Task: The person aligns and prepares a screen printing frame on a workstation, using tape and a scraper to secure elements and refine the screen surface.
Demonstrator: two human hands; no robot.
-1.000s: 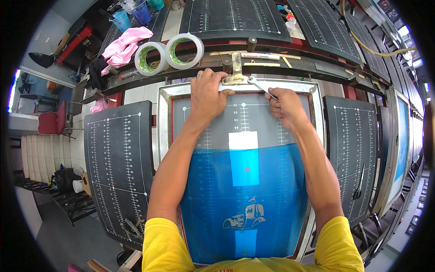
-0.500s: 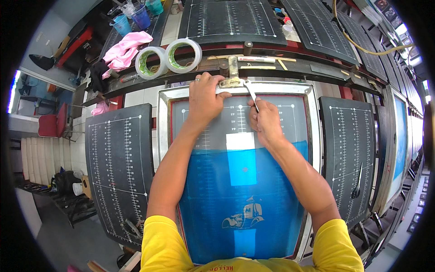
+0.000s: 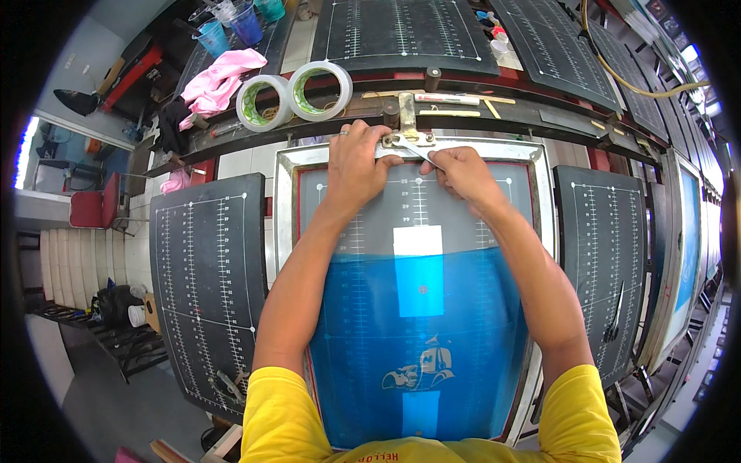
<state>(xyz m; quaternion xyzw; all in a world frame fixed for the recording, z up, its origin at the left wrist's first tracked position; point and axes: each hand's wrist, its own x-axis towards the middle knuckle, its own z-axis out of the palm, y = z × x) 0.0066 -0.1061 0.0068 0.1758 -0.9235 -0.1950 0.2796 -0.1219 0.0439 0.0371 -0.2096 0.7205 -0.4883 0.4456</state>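
Observation:
A silkscreen printing frame (image 3: 287,201) with blue-coated mesh lies before me, a truck design showing through the lower mesh. At its far edge a metal hinge clamp (image 3: 421,139) with bolts joins it to the rail. My left hand (image 3: 359,162) grips the frame's far rim just left of the clamp, fingers curled over the edge and thumb by the clamp. In my right hand (image 3: 467,177) is a wrench (image 3: 417,149), held by its handle end. The wrench lies slantwise across the clamp, its head at the left bolt; whether it is seated cannot be made out.
Two tape rolls (image 3: 321,91), a pink cloth (image 3: 220,81) and a marker (image 3: 448,99) lie along the rail beyond. Black boards with white scales flank the frame; scissors (image 3: 615,316) rest on the right board (image 3: 587,231). Cups (image 3: 245,25) stand at the far left.
The wrench has swung from the clamp's right bolt, pointing toward me, to lie across the clamp at its left bolt. My right hand has moved up with it. The left keeps its hold.

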